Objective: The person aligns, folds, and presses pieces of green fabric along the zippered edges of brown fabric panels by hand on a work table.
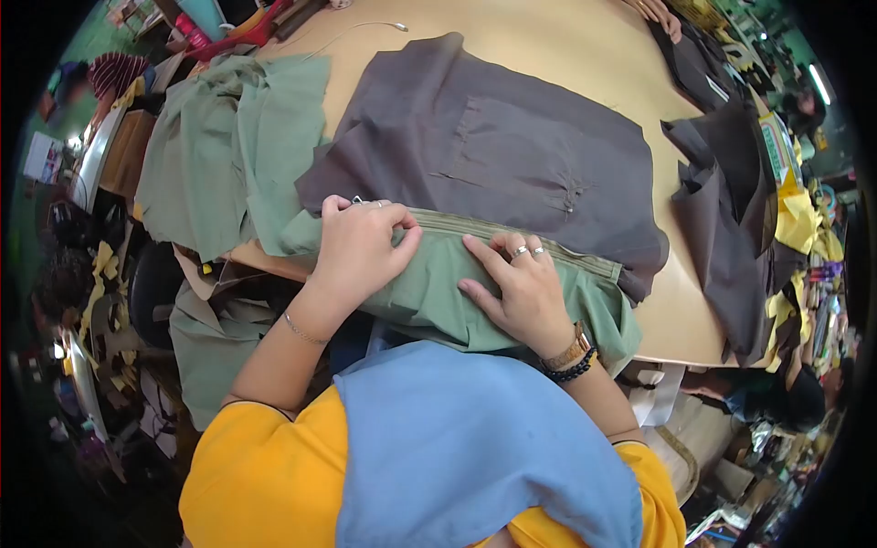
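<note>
Green fabric (416, 297) lies along the table's near edge and hangs down toward my lap. A long ribbed olive strip (512, 233), which looks like a zip, runs along its upper edge. My left hand (365, 245) is closed at the strip's left end, its fingertips pinched on the fabric. A small metal piece (356, 199) shows at those fingers, too small to name. My right hand (525, 290) rests on the green fabric just below the strip, thumb and fingers apart. Beyond both hands is a dark grey-brown fabric piece (539, 137) with puckered stitching.
More green fabric (242, 151) is heaped on the left side of the wooden table (566, 46). Dark fabric pieces (726, 219) hang over its right edge. A thin white cable (361, 26) lies at the back. Another person's hand (656, 14) is at the far right.
</note>
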A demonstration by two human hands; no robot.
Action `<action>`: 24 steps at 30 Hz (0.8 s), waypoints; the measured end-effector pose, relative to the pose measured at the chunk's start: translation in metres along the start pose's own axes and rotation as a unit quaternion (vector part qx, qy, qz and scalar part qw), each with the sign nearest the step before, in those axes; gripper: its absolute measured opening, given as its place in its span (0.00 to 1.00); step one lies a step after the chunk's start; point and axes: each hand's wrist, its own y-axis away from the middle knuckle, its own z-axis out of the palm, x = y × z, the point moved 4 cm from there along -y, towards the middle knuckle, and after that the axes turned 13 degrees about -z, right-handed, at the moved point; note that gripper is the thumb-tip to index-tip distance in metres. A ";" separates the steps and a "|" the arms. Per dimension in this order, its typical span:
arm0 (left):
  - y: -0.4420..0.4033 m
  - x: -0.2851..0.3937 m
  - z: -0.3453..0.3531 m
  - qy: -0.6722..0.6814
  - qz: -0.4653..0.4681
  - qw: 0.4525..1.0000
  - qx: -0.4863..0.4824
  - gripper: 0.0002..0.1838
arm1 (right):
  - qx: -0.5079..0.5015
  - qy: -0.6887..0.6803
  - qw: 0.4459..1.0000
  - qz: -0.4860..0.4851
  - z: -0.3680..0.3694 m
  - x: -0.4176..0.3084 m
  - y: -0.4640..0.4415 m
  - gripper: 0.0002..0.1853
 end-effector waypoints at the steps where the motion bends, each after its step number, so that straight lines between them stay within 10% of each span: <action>1: 0.000 -0.002 0.001 0.000 -0.007 1.000 -0.003 0.08 | 0.001 0.005 1.000 -0.001 0.000 0.000 0.000 0.27; 24: 0.001 0.004 0.004 -0.048 0.028 0.998 0.018 0.07 | -0.012 -0.011 0.997 -0.075 0.005 -0.009 -0.028 0.27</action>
